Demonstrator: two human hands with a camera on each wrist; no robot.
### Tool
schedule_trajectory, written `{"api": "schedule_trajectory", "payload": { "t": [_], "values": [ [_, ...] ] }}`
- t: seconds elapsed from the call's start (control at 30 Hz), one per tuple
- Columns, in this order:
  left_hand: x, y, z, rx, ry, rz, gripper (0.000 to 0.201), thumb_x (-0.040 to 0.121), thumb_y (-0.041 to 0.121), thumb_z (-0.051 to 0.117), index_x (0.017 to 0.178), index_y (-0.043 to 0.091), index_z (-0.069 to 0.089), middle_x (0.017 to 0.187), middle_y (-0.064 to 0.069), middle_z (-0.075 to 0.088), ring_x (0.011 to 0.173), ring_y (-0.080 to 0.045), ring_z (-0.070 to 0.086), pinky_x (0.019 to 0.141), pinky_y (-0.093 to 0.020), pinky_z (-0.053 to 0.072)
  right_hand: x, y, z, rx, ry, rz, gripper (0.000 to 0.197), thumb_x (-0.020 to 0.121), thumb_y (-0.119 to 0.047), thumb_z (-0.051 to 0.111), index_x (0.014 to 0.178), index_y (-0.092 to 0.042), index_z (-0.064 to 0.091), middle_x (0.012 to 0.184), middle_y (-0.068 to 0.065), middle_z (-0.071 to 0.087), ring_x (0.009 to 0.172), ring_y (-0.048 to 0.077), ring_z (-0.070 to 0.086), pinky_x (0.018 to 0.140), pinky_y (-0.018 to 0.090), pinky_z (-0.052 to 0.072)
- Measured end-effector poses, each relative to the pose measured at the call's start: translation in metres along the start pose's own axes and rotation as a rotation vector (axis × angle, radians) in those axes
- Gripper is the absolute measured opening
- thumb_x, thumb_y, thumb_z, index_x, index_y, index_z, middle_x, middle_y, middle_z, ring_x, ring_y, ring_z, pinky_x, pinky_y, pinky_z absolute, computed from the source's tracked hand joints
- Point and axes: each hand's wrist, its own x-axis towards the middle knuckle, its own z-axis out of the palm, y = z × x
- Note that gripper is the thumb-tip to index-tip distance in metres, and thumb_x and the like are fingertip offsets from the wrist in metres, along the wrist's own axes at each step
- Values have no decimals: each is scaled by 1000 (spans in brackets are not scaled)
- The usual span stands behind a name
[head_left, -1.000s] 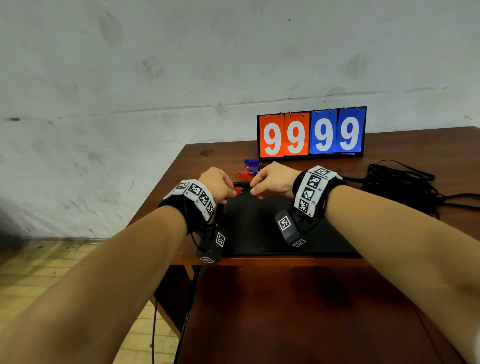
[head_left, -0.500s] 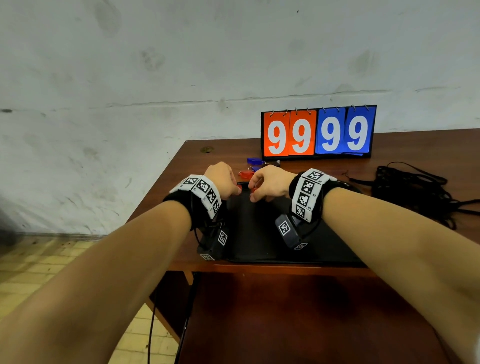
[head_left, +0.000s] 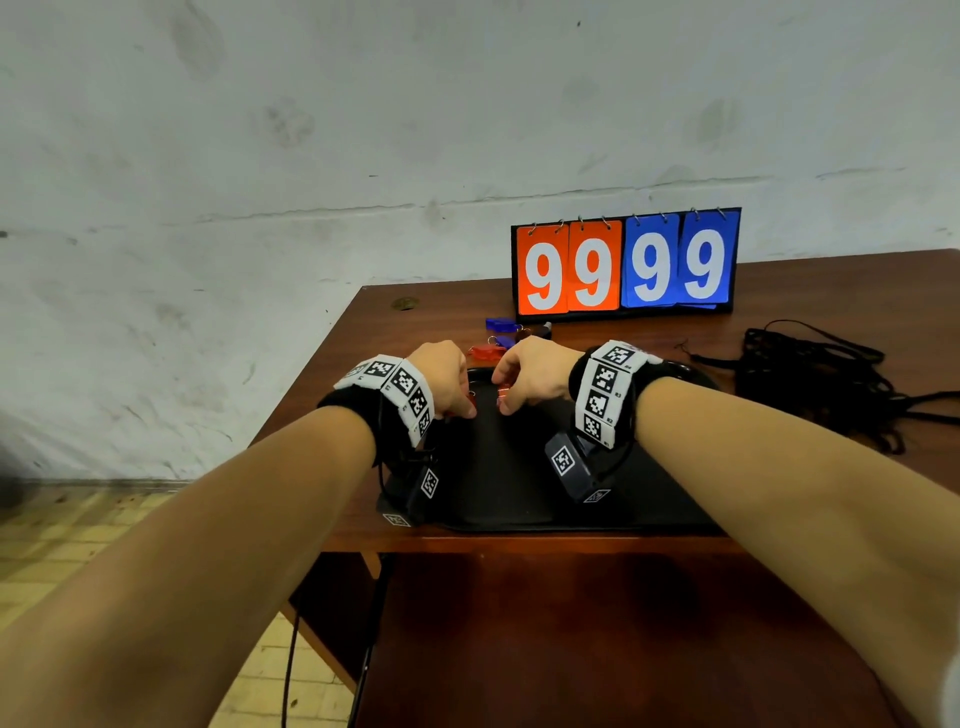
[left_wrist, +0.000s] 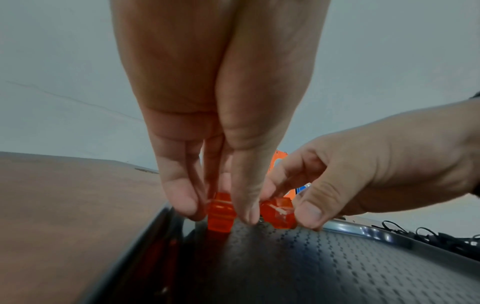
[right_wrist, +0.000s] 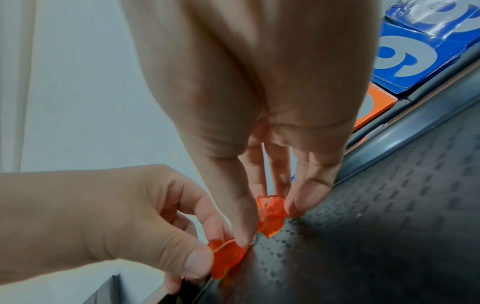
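The stained wall (head_left: 260, 156) fills the upper half of the head view, and the brown table (head_left: 363, 353) runs from the centre to the right edge, its left edge slanting down with tiled floor (head_left: 78, 545) open beyond it at lower left. A black tray (head_left: 498, 467) lies at mid-frame, its near rim close to the table's front edge, and its textured bottom is bare between the wrists. A scoreboard (head_left: 626, 265) reading 9999 stands against the wall, above and right of centre, and a heap of black cords (head_left: 821, 374) lies at the right, near the tray's right end. The left hand (head_left: 441, 376) and right hand (head_left: 530, 374) meet at the tray's far left corner. Each pinches a clear orange piece between thumb and fingertips: the left piece (left_wrist: 221, 211) stands on the tray just inside the rim, and the right piece (left_wrist: 278, 214) is just beside it. Small blue (head_left: 501, 325) and red (head_left: 485, 352) pieces lie on the table just behind the hands.
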Motion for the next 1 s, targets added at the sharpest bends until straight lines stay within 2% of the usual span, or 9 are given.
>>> {"api": "schedule_trajectory", "payload": {
  "t": [0.13, 0.27, 0.37, 0.5, 0.67, 0.8, 0.87, 0.9, 1.0],
  "values": [
    [0, 0, 2, -39, 18, -17, 24, 76, 23, 83, 87, 7, 71, 83, -9, 75, 74, -25, 74, 74, -37, 62, 0, -2, 3, -118, 14, -12, 52, 76, -17, 82, 125, -12, 64, 122, 4, 64, 102, 18, 61, 85, 26, 51],
    [-2, 0, 0, -73, -8, -36, 28, 71, 13, 86, 94, 8, 70, 77, -5, 72, 63, -18, 70, 57, -25, 56, 0, -1, 2, -155, 9, -10, 61, 74, -14, 82, 131, -12, 59, 130, 6, 60, 108, 21, 61, 87, 27, 52],
    [0, 0, -1, -72, -19, -27, 30, 72, 5, 83, 98, 9, 69, 89, -8, 73, 68, -20, 72, 61, -26, 59, -1, 1, -1, -157, 2, 14, 70, 76, -14, 81, 139, -10, 51, 135, 8, 56, 113, 25, 61, 90, 31, 55],
    [4, -1, -1, -85, -32, -8, 32, 74, 3, 81, 100, 14, 66, 101, -9, 71, 67, -21, 72, 63, -27, 60, 1, 4, -3, -90, -18, 59, 72, 77, -14, 81, 140, -6, 48, 129, 12, 57, 96, 27, 67, 82, 34, 59],
    [8, -2, -1, -119, -40, -6, 28, 77, 1, 79, 101, 11, 70, 100, -11, 73, 77, -26, 74, 75, -36, 62, 10, 1, 1, -80, -47, 96, 58, 77, -15, 81, 130, -6, 59, 115, 10, 64, 97, 27, 67, 81, 35, 60],
    [11, -3, -1, -117, -36, -3, 22, 78, 3, 78, 97, 10, 71, 97, -12, 74, 78, -27, 74, 75, -38, 62, 17, -3, 5, -93, -23, 110, 54, 78, -21, 81, 125, -4, 62, 111, 12, 67, 97, 28, 68, 82, 39, 60],
    [12, -3, -1, -109, -33, -3, 20, 79, 4, 78, 96, 12, 70, 95, -12, 74, 75, -26, 74, 71, -34, 62, 19, -5, 6, -80, -29, 121, 51, 80, -21, 80, 124, -2, 62, 104, 13, 69, 92, 27, 70, 77, 36, 61],
    [13, -4, -1, -105, -31, -3, 20, 80, 6, 78, 96, 13, 70, 95, -11, 73, 74, -25, 73, 70, -33, 61, 21, -6, 6, -67, -37, 127, 53, 81, -19, 79, 127, -2, 59, 98, 13, 70, 86, 25, 70, 71, 33, 59],
    [13, -5, -2, -86, -38, -1, 21, 81, 9, 77, 99, 18, 68, 92, -9, 73, 75, -25, 74, 72, -36, 62, 21, -7, 6, -30, -53, 128, 71, 80, -12, 78, 142, -6, 44, 94, 13, 70, 69, 18, 65, 56, 27, 53]
  ]
}}
